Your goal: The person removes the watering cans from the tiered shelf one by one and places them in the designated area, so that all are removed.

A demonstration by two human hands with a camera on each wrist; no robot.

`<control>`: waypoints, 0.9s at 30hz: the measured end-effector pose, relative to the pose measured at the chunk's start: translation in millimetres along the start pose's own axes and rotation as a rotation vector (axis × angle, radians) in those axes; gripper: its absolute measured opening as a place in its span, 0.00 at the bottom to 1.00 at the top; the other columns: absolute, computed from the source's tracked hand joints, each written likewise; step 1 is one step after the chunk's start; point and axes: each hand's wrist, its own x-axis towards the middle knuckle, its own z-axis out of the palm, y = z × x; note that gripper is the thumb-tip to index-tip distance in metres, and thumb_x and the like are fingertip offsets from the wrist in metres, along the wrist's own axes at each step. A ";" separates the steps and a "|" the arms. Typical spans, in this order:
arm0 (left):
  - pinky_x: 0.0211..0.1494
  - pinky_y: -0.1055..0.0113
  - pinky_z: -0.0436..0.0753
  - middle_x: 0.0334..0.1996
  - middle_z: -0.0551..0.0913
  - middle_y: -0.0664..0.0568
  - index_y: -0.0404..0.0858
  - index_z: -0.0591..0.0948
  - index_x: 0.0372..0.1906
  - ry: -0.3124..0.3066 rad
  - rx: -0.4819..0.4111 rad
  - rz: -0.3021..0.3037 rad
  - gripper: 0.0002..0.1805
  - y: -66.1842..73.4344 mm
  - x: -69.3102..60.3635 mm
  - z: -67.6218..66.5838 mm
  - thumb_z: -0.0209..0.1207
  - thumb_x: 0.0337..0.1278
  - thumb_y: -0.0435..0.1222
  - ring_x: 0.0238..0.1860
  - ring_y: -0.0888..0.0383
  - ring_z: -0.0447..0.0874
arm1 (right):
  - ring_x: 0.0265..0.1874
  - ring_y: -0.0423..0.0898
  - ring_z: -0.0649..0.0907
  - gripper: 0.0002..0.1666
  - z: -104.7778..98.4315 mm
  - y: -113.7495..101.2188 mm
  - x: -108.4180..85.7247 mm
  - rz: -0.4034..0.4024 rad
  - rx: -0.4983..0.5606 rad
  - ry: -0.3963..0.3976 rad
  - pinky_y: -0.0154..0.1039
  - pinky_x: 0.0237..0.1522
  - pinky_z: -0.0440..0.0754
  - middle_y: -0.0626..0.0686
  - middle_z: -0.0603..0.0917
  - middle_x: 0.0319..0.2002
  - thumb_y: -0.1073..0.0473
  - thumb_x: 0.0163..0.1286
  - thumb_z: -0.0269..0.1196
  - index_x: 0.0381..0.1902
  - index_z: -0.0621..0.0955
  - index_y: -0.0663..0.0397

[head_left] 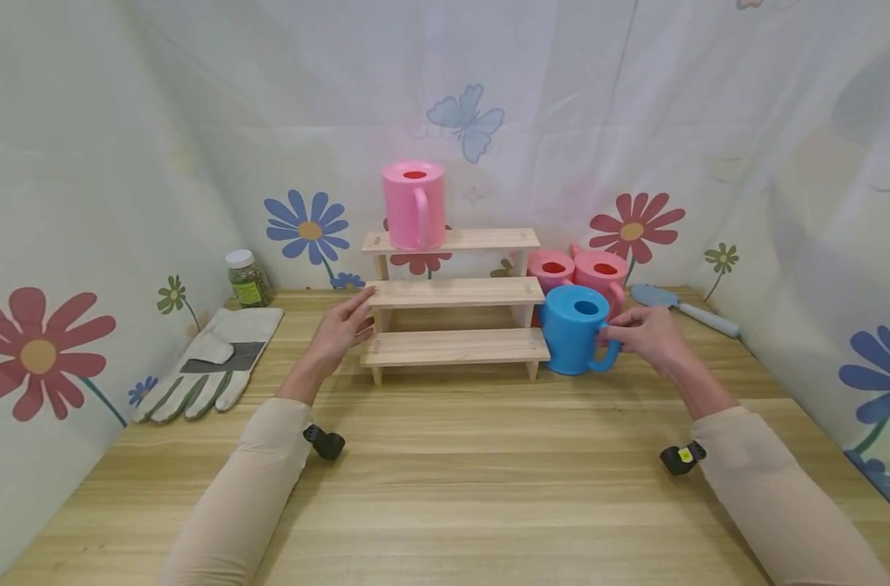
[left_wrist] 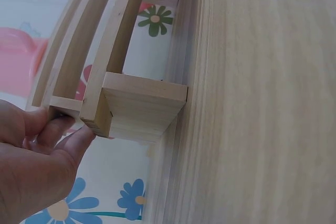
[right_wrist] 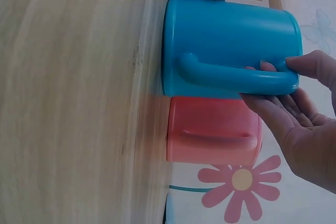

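A three-step wooden rack (head_left: 455, 346) stands on the table, a pink mug (head_left: 416, 207) on its top step at the left. My left hand (head_left: 335, 332) holds the left end of the middle step; in the left wrist view the thumb and fingers (left_wrist: 76, 142) touch the rack's end (left_wrist: 144, 106). With my right hand (head_left: 653, 335) I grip the handle of a blue mug (head_left: 571, 330), beside the rack's right end. The right wrist view shows fingers around the handle of the blue mug (right_wrist: 231, 40). Behind it are two pink mugs (head_left: 602, 268).
A garden glove (head_left: 218, 358) lies at the left, with a white-lidded jar (head_left: 249, 281) behind it. At the right back lies a trowel (head_left: 687, 309). A flowered curtain (head_left: 533, 98) hangs behind the table (head_left: 482, 480).
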 end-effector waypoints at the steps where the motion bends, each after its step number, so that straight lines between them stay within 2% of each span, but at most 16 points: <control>1: 0.71 0.54 0.70 0.79 0.50 0.47 0.48 0.60 0.79 0.000 0.001 0.001 0.26 0.1 -0.1 -0.2 0.40 0.82 0.38 0.73 0.39 0.58 | 0.51 0.63 0.83 0.26 0.6 0.0 0.0 -0.003 -0.004 -0.002 0.60 0.58 0.80 0.67 0.85 0.49 0.53 0.71 0.67 0.54 0.78 0.71; 8: 0.71 0.54 0.70 0.79 0.50 0.48 0.47 0.60 0.79 -0.007 0.010 0.007 0.26 0.5 -1.2 -1.1 0.41 0.82 0.37 0.73 0.39 0.58 | 0.50 0.63 0.83 0.26 1.4 -1.6 -0.3 -0.018 -0.019 -0.005 0.59 0.57 0.81 0.67 0.85 0.48 0.53 0.70 0.67 0.53 0.79 0.71; 12: 0.71 0.53 0.70 0.79 0.51 0.47 0.47 0.60 0.79 -0.004 0.014 0.012 0.26 0.6 -0.4 -1.2 0.41 0.82 0.37 0.73 0.39 0.59 | 0.50 0.62 0.83 0.30 -3.2 -2.0 -1.6 -0.024 -0.045 -0.018 0.57 0.56 0.82 0.66 0.85 0.49 0.48 0.70 0.67 0.57 0.80 0.68; 15: 0.72 0.52 0.69 0.79 0.51 0.46 0.46 0.61 0.78 0.001 0.008 0.015 0.26 0.7 -0.5 -0.5 0.41 0.81 0.37 0.73 0.38 0.59 | 0.49 0.62 0.83 0.34 -9.7 -5.2 -4.9 -0.033 -0.096 0.010 0.56 0.54 0.83 0.66 0.85 0.50 0.43 0.69 0.67 0.59 0.80 0.67; 21: 0.72 0.51 0.68 0.79 0.50 0.46 0.46 0.60 0.78 -0.001 0.004 0.019 0.26 1.7 0.7 -0.5 0.41 0.82 0.37 0.73 0.37 0.58 | 0.50 0.62 0.79 0.39 -20.8 -24.2 -17.6 -0.071 -0.149 0.136 0.56 0.48 0.83 0.65 0.83 0.52 0.37 0.66 0.67 0.60 0.81 0.63; 25: 0.71 0.54 0.70 0.79 0.50 0.47 0.46 0.60 0.78 0.003 0.008 0.008 0.26 1.0 1.3 -1.2 0.41 0.82 0.37 0.73 0.38 0.59 | 0.55 0.64 0.75 0.39 -18.3 -43.8 -25.0 -0.081 -0.136 0.154 0.60 0.50 0.81 0.66 0.80 0.57 0.38 0.68 0.65 0.63 0.79 0.62; 27: 0.71 0.55 0.70 0.79 0.50 0.47 0.47 0.60 0.78 0.003 0.011 0.004 0.26 1.0 1.2 -1.1 0.41 0.82 0.37 0.73 0.38 0.59 | 0.57 0.64 0.74 0.38 -14.7 -53.5 -26.6 -0.093 -0.130 0.150 0.57 0.50 0.81 0.66 0.80 0.57 0.38 0.69 0.65 0.64 0.78 0.62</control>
